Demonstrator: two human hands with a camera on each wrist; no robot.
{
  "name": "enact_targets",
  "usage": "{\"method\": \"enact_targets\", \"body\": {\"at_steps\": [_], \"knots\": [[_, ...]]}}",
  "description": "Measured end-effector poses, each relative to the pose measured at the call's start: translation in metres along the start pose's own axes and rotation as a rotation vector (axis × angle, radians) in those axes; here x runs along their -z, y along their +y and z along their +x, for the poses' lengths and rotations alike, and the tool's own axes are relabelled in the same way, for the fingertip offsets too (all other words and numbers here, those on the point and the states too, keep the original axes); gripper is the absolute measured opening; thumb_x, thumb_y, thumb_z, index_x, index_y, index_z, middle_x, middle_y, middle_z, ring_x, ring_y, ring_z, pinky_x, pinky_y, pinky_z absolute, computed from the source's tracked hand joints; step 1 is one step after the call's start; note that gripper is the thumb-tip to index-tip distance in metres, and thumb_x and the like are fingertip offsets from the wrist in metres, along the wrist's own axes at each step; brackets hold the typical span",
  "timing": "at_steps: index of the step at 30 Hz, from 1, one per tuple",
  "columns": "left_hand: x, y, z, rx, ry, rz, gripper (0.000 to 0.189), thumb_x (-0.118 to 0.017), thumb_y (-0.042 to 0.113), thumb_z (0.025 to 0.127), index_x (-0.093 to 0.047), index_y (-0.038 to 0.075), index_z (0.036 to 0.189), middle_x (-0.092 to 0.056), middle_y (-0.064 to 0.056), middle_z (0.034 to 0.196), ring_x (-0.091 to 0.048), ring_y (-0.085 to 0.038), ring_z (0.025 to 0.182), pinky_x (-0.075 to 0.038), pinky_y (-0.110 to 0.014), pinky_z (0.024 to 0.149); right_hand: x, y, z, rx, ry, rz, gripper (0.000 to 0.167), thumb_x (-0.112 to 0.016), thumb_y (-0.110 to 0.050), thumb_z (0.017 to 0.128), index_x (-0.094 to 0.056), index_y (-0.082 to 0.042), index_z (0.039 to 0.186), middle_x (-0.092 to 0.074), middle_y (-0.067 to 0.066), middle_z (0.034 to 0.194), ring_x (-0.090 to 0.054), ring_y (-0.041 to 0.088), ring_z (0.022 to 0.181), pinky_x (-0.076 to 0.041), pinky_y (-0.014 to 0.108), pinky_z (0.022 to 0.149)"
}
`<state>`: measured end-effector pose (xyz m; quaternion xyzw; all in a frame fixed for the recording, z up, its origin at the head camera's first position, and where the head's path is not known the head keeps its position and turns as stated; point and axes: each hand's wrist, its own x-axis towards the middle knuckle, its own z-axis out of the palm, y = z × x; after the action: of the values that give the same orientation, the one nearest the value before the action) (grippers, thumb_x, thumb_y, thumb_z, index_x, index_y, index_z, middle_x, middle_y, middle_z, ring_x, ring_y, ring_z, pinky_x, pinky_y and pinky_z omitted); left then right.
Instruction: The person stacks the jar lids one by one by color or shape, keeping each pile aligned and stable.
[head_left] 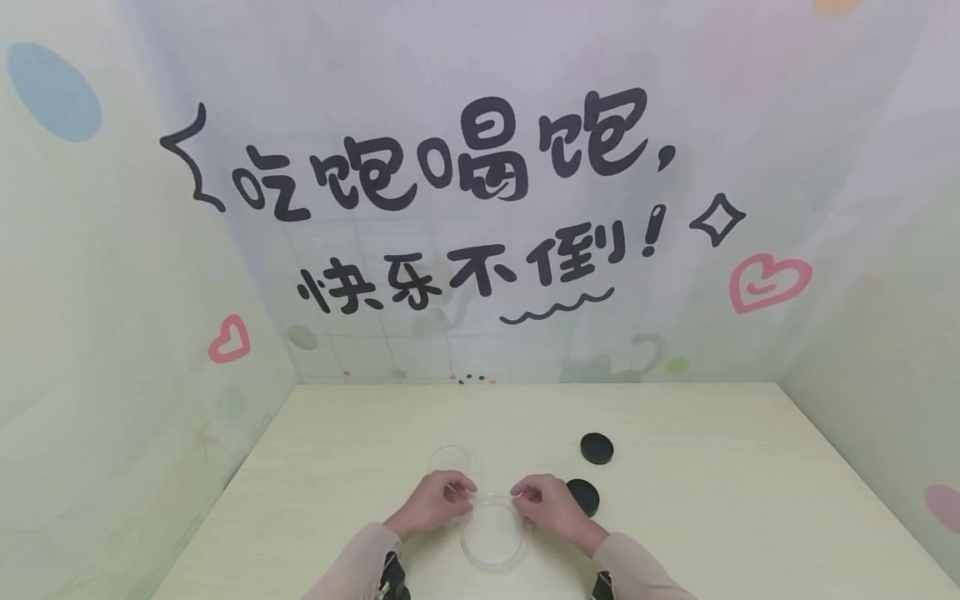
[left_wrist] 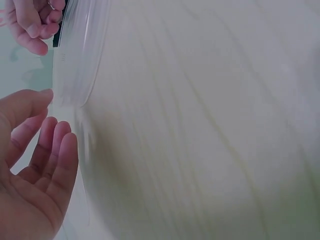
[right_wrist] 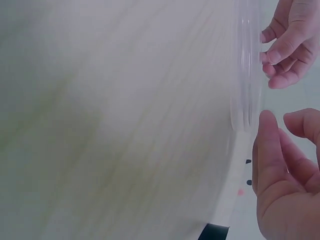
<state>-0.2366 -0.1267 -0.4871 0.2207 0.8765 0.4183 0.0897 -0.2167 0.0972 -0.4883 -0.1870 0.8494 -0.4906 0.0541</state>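
A clear round shallow plastic dish (head_left: 493, 540) lies on the table between the two hands. At its far left edge is my left hand (head_left: 437, 502), thumb and fingers loosely bent and apart. My right hand (head_left: 553, 506) mirrors it at the far right edge, fingertips close to the rim. Both wrist views show a gap between thumb and fingers with nothing pinched in it. Seen edge-on in the left wrist view, the clear dish (left_wrist: 82, 55) has ridged, layered sides. Beyond my left hand lies another clear round piece (head_left: 450, 457), partly hidden by that hand.
Two black round lids, one farther back (head_left: 597, 448) and one nearer (head_left: 584, 497), lie on the right; my right hand partly covers the nearer. The pale wood-grain table (head_left: 735, 500) meets printed fabric walls (head_left: 480, 350) at the back and sides.
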Motion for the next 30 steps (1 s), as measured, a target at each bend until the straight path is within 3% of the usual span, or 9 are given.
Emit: {"method": "enact_targets", "body": {"at_steps": [8, 18, 30], "knots": [[0.006, 0.002, -0.002, 0.001, -0.009, 0.001, 0.02, -0.067, 0.007, 0.074, -0.063, 0.004, 0.093, -0.057, 0.001, 0.08, -0.053, -0.013, 0.073, -0.045, -0.023, 0.062, 0.005, -0.002, 0.001, 0.006, -0.002, 0.043, 0.018, -0.057, -0.006, 0.081, -0.061, 0.005, 0.094, -0.06, 0.005, 0.071, -0.056, 0.011, 0.057, -0.046, 0.019, 0.051], [0.018, 0.004, -0.003, -0.023, 0.041, -0.022, 0.021, -0.066, 0.007, 0.076, -0.062, 0.001, 0.096, -0.06, -0.007, 0.085, -0.054, -0.015, 0.074, -0.045, -0.024, 0.06, 0.013, -0.016, 0.008, 0.029, -0.004, 0.026, 0.019, -0.056, -0.011, 0.085, -0.062, 0.005, 0.093, -0.062, 0.006, 0.077, -0.056, 0.015, 0.061, -0.046, 0.021, 0.052], [0.036, -0.007, -0.003, -0.071, 0.186, -0.004, 0.019, -0.065, 0.008, 0.078, -0.062, 0.001, 0.096, -0.061, -0.007, 0.085, -0.056, -0.014, 0.073, -0.047, -0.024, 0.064, 0.004, -0.028, 0.035, 0.009, 0.008, 0.024, 0.021, -0.055, -0.015, 0.087, -0.063, 0.003, 0.094, -0.06, 0.0, 0.076, -0.056, 0.013, 0.064, -0.047, 0.023, 0.056]]}}
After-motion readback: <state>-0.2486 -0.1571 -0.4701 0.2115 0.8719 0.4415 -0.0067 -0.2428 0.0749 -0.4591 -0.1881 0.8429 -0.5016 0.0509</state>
